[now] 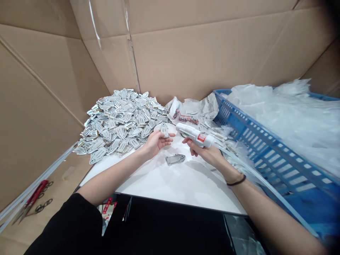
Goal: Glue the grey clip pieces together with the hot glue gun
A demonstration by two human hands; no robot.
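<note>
My left hand (157,142) pinches a small grey pointed metal piece (164,130) with slots, held upright over the white tabletop (156,184). In my right hand (205,152) is a white glue gun (195,135) with an orange label. Its nozzle points left toward the metal piece, apart from it. A long translucent glue stick (268,180) runs out of the gun's back along my right forearm. Between and below my hands, another metal piece (175,159) lies flat on the table. Behind the held piece is a round white dish (173,129), partly hidden.
A large heap of similar metal pieces (127,122) covers the table's left. At right stands a blue crate (255,141) with clear plastic bags (287,117). Crumpled printed plastic (192,109) lies at the back. Red-handled scissors (34,196) rest lower left. Cardboard walls (202,53) enclose the table.
</note>
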